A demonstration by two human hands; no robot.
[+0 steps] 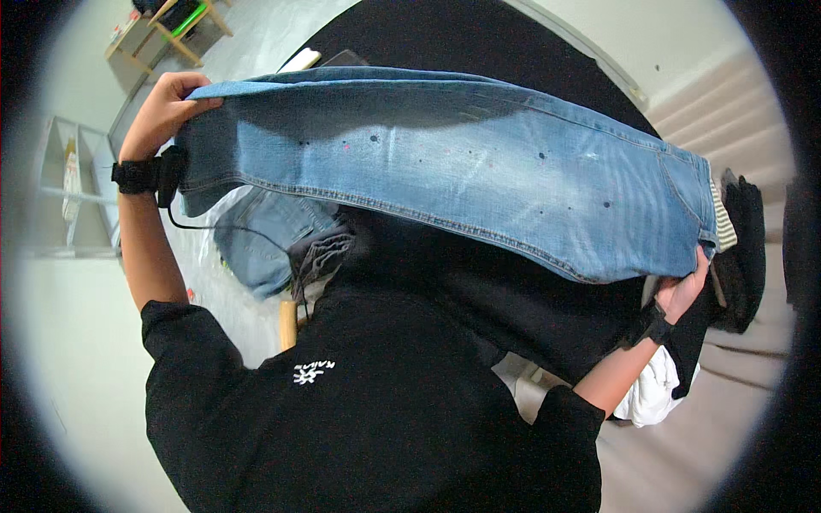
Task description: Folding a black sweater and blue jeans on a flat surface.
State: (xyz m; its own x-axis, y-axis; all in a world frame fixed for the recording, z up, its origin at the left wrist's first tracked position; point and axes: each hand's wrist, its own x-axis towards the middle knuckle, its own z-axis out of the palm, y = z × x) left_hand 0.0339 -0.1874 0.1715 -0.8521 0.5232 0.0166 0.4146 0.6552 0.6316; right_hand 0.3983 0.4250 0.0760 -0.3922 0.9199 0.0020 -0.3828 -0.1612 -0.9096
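Room with pale walls and a black surface (547, 38); blue jeans (428, 179) held up before it.
White shelving (64, 192) stands far left, a wooden chair (195, 34) upper left; a denim pile (265, 244) shows beneath the leg end, dark garments (746, 256) and white cloth (654, 389) at right. Left hand (175, 103) closed, pinching the leg end, thumb in front; right hand (682, 291) closed on the waistband's lower corner, its grip partly hidden. Jeans span lengthwise between both hands, striped lining (723, 218) visible.

Plain indoor room (265, 26): white shelving (79, 196), wooden furniture (182, 51).
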